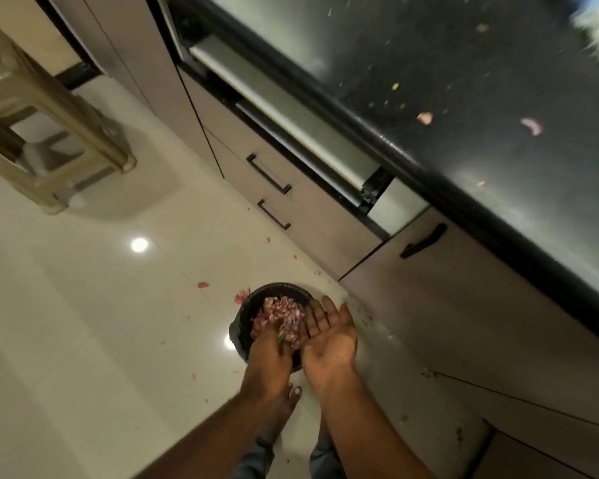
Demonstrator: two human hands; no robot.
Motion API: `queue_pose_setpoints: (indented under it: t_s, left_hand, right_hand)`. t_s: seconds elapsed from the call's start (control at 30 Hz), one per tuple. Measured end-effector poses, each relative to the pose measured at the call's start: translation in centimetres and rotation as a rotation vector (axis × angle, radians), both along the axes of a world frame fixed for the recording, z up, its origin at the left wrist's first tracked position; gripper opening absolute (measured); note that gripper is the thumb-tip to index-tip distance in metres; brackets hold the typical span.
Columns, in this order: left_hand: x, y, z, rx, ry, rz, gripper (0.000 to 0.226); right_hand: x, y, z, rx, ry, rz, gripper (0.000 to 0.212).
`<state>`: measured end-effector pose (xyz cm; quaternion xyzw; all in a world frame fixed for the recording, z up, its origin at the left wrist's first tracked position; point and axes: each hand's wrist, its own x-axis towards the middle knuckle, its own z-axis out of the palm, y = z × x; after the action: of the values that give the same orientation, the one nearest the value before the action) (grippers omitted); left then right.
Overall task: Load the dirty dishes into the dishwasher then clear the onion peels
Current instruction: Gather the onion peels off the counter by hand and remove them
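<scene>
Dumping onion peels (280, 314) into black bin (243, 316) at lower centre: left hand (267, 354) fingers down among peels, grip unclear; right hand (329, 335) flat, palm up, empty. Judged peel-clearing step; next, gather strays on floor (83, 305) and counter (481, 98)

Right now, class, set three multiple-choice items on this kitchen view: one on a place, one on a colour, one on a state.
1. Where is the bin?
A. countertop
B. floor
C. stool

2. What colour are the onion peels in it?
A. pinkish purple
B. green
C. white

3. How is the right hand?
A. a fist
B. gripping a handle
C. open, palm up

Answers: 1 B, it stands on the tiles by the cabinets; 2 A, a pinkish-purple heap shows; 3 C, its fingers lie straight over the rim.
</scene>
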<state>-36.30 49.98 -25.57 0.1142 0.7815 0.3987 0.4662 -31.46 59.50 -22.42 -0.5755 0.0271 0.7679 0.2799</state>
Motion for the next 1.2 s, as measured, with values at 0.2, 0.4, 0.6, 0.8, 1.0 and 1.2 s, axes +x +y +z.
queue_pose_setpoints:
  t_s: [0.2, 0.4, 0.6, 0.8, 1.0, 1.2]
  left_hand:
    - [-1.5, 0.6, 9.0, -0.029, -0.383, -0.071, 0.038]
    - [-2.0, 0.9, 13.3, 0.005, 0.069, -0.175, 0.008]
    - [-1.1, 2.0, 16.3, -0.019, 0.252, -0.261, 0.013]
    - [5.9, 6.8, 21.4, 0.136, 0.208, -0.469, 0.018]
    - [18.2, 11.5, 24.4, 0.344, 0.091, -0.758, 0.020]
    - [34.2, 11.6, 28.4, 0.536, 0.046, -1.073, 0.018]
  right_hand:
    - [0.3, -0.6, 6.2, 0.087, 0.039, -0.133, 0.047]
    - [0.8, -1.6, 12.8, 0.175, 0.097, -0.065, 0.055]
    - [4.0, -2.4, 16.4, 0.220, 0.134, -0.042, 0.058]
    - [11.5, -1.5, 19.1, 0.327, 0.156, -0.279, 0.053]
    - [23.9, 0.2, 22.8, 0.515, 0.075, -0.574, 0.053]
    - [39.0, -3.4, 27.8, 0.661, -0.078, -0.867, 0.049]
